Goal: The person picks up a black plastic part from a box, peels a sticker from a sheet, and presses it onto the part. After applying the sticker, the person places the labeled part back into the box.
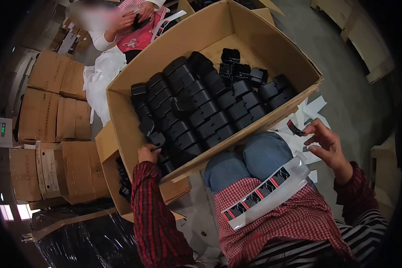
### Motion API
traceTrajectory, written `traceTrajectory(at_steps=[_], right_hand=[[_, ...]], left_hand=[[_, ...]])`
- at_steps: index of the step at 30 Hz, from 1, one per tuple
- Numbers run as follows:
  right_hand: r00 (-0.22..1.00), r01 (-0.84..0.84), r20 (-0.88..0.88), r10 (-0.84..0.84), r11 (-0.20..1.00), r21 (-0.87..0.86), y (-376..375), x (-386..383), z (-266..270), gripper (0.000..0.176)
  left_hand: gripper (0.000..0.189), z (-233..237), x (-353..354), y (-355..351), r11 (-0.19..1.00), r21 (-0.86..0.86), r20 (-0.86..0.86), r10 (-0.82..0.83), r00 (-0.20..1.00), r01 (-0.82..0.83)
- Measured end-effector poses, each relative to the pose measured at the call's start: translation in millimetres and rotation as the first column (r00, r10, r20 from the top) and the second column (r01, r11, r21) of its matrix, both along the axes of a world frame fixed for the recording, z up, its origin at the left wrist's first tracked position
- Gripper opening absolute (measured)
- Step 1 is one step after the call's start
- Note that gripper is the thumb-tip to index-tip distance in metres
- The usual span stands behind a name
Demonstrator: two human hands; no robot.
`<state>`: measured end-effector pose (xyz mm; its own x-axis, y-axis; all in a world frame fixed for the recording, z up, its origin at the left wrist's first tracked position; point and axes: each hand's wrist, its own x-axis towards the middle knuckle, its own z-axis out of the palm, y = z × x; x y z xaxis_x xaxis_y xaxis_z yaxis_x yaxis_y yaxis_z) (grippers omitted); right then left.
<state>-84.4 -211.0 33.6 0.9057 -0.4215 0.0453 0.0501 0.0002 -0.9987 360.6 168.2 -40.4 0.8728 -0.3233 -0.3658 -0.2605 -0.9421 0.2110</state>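
Observation:
Inside the big cardboard box, at its near left corner, my left hand [148, 154] is closed on a black plastic part [157, 139]. Its fingertips are partly hidden by that part. Rows of similar black plastic parts [201, 107] fill much of the box. To the right of my knees, my right hand [325, 145] is raised with a small black and red sticker [295, 128] at its index fingertip; the thumb is a little apart. Across my lap lies a glossy backing strip [268, 194] bearing several more such stickers.
The open cardboard box [272, 42] stands in front of my knees. Another person [134, 22] sits beyond it, hands together near a similar strip. Stacked cartons [53, 116] and a black wrapped load [89, 241] are at left. White paper scraps [312, 107] lie on the floor at right.

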Motion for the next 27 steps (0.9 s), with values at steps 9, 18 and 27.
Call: traceTrajectory(at_steps=[9,18,27], right_hand=[[0.930,-0.078,0.280,0.238,0.872,-0.483,20.7,67.1,40.6,0.107],[0.939,-0.179,0.251,0.236,0.957,-0.228,73.1,103.1,59.9,0.117],[0.947,-0.242,0.197,0.253,0.967,-0.077,72.1,81.6,65.6,0.092]], left_hand=[[0.024,147.7,-154.1,-97.5,0.383,-0.764,-0.631,-0.270,0.727,-0.520],[0.041,151.3,-280.3,-146.0,0.139,-0.585,-0.685,-0.613,0.395,-0.799],[0.039,136.8,-324.5,-140.7,0.087,-0.713,-0.622,-0.537,0.570,-0.696]])
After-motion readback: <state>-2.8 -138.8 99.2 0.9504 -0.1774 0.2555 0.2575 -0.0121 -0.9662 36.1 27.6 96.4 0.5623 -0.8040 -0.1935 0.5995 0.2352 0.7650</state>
